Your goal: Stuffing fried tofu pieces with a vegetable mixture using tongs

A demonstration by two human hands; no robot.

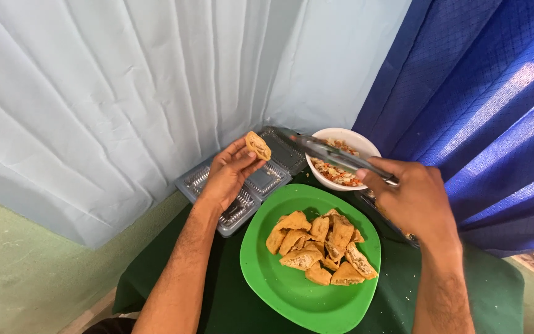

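Clear plastic clamshell trays point(261, 185), table's back

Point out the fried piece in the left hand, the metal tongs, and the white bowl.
fried piece point(258, 146), head view, on its golden crust.
metal tongs point(335, 157), head view, mid-length of the arms.
white bowl point(366, 145), head view, on its far right rim.

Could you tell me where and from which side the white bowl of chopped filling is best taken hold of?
Probably grip the white bowl by its bare far-right rim, coming from above: tongs in the right hand cross its near-left side, and the green plate crowds the front.
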